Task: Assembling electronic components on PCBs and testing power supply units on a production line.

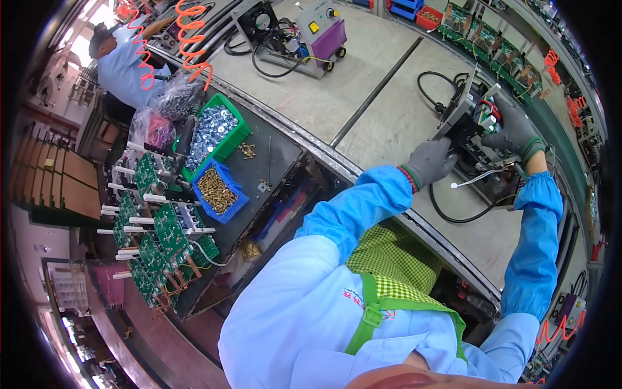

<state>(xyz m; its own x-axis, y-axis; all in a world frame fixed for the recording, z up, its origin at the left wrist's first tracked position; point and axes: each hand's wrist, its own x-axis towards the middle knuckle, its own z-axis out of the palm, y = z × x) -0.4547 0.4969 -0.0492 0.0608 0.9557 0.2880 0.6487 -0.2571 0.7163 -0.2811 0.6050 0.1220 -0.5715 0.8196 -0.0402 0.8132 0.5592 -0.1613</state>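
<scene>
A partly built electrical machine (468,133) stands on the bench at the right, its inside exposed, with a grey panel, black parts and coloured wires. My left hand (430,163), in a grey glove, has its fingers curled against the near left edge of the black part. On the far right side, my right hand (515,131), gloved too, reaches over the inner parts. Its fingers and thumb bend around something there that the glove mostly hides. A white-tipped wire (476,177) sticks out below the hands. A black cable (447,214) loops on the bench near the machine.
Another machine with a purple side (327,40) stands farther back. At left are a green bin of metal hardware (238,134), a blue bin of brass screws (241,209) and stacked green circuit boards (172,230). Orange coiled hoses (192,39) hang near a co-worker (126,68).
</scene>
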